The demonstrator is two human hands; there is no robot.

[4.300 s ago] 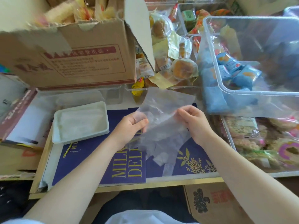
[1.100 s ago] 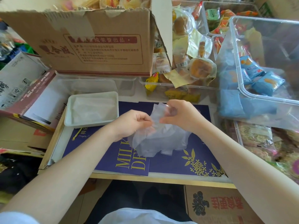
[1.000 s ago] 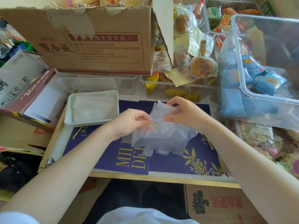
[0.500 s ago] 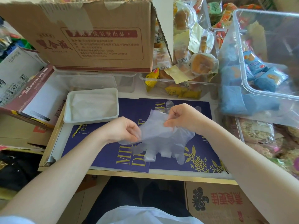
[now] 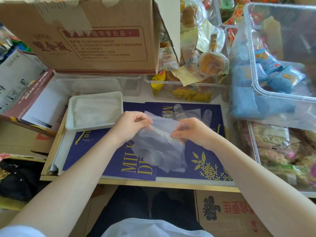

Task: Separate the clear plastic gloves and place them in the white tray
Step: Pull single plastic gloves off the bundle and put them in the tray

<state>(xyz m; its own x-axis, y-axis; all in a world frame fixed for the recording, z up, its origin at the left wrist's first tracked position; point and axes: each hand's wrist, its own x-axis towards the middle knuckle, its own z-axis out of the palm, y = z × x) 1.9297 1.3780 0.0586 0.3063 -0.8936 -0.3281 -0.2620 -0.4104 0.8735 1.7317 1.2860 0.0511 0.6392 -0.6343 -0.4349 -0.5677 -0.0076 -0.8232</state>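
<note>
clear plastic gloves [image 5: 159,147] hung bunched between both hands above the worktop's middle; the left hand [image 5: 127,125] pinched their upper left edge, the right hand [image 5: 191,132] pinched the right edge. the white tray [image 5: 68,117] sat at the far left corner.

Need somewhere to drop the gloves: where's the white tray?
White tray sits left of the left hand, on the blue sheet's far-left corner.

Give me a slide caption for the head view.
Both hands pinch a bunch of clear gloves beside the white tray.
</note>
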